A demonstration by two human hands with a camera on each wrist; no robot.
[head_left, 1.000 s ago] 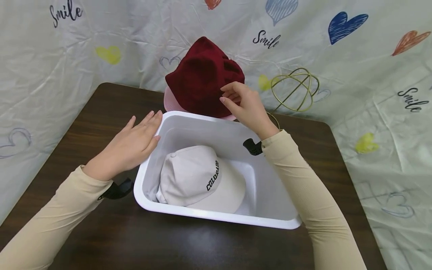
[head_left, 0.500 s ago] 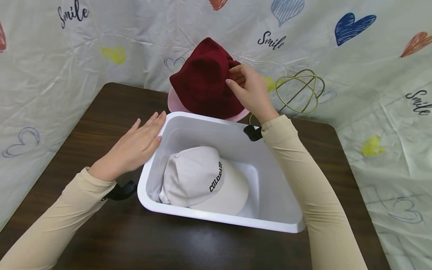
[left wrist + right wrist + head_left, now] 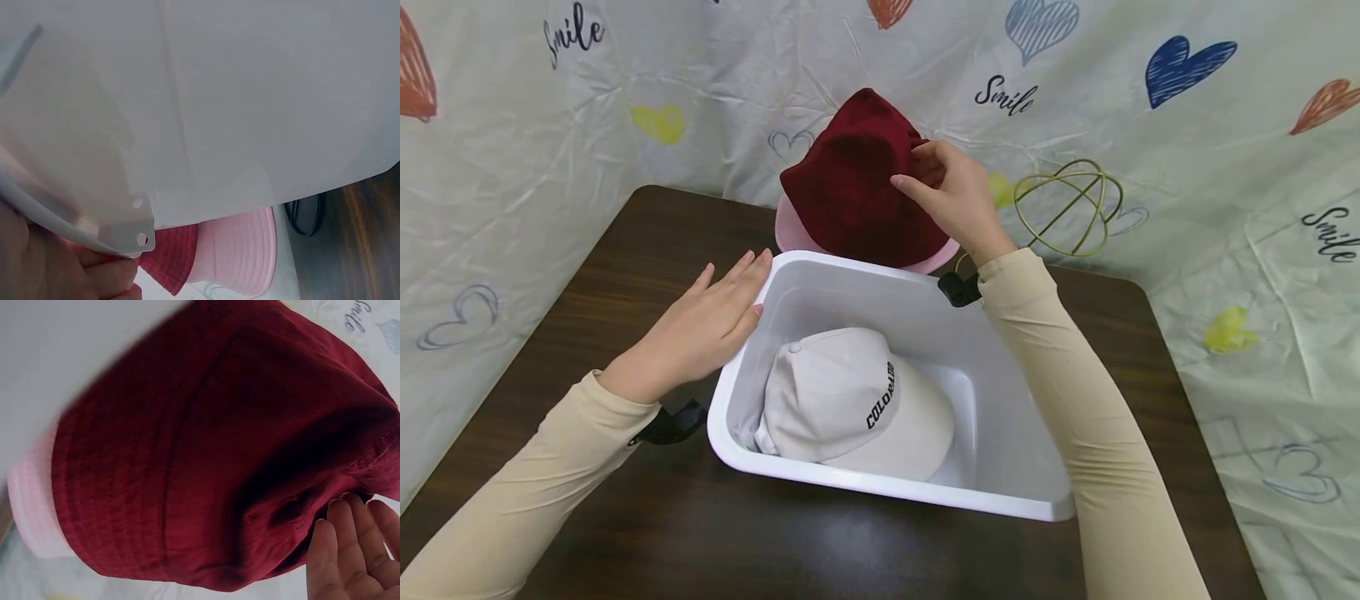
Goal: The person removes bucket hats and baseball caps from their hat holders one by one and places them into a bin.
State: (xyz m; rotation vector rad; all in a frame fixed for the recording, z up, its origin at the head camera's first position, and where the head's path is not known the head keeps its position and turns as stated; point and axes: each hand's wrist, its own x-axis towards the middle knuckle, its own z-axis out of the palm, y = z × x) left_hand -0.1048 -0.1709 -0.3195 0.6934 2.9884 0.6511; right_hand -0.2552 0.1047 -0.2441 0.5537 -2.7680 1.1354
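Note:
My left hand lies with straight fingers along the left rim of a white plastic bin. Inside it sits a cream baseball cap marked COLORADO, its brim towards the right. Behind the bin, a dark red bucket hat is stacked over a pink bucket hat; both also show in the left wrist view. My right hand reaches across the bin to the red hat's right side, thumb and fingers apart. In the right wrist view, its fingertips touch a fold in the crown.
A gold wire stand with a rounded top rises behind the bin, right of the hats. Everything stands on a dark wooden table. A white cloth backdrop printed with hearts hangs close behind and beside it.
My right hand has moved slightly up and right, from in front of the red hat to its right side, touching it. The left hand stays on the bin rim. The head view has shifted a little.

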